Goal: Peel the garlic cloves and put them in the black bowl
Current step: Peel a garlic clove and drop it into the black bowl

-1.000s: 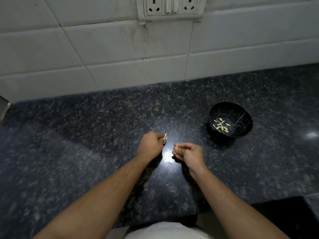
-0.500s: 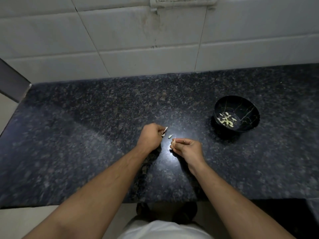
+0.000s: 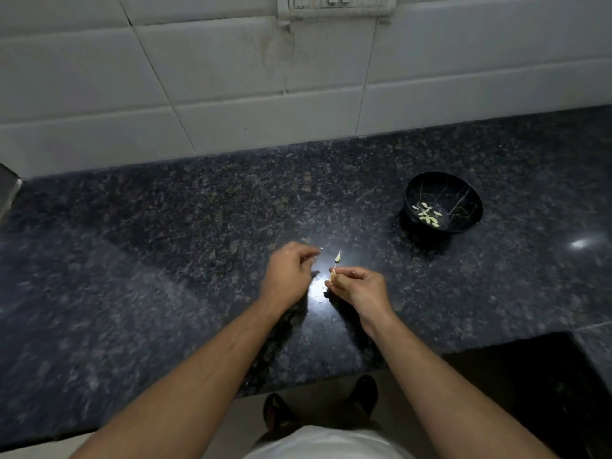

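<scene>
Right hand: the right hand pinches a garlic clove between thumb and fingertips, the clove's pale tip and a thin strip of skin standing up above the fingers.
Left hand: the left hand is loosely curled just left of the clove; its fingertips are blurred, so I cannot tell whether they pinch a scrap of skin.
Change: half a second ago the two hands were closer, with a small pale piece between them; now they have drawn apart and the clove stands clear in the right hand alone.
Meaning: I judge a strip of skin has just been pulled away, so peeling of this clove is under way but probably not finished.
Clove's look: small, slender, cream-coloured, tapering to a point, with a brownish patch near the fingers that may be remaining skin.
Black bowl: the black bowl sits on the dark granite counter, well apart to the right and farther back, with several peeled cloves lying inside.
Progress: partway, judging by the cloves already in it.
</scene>
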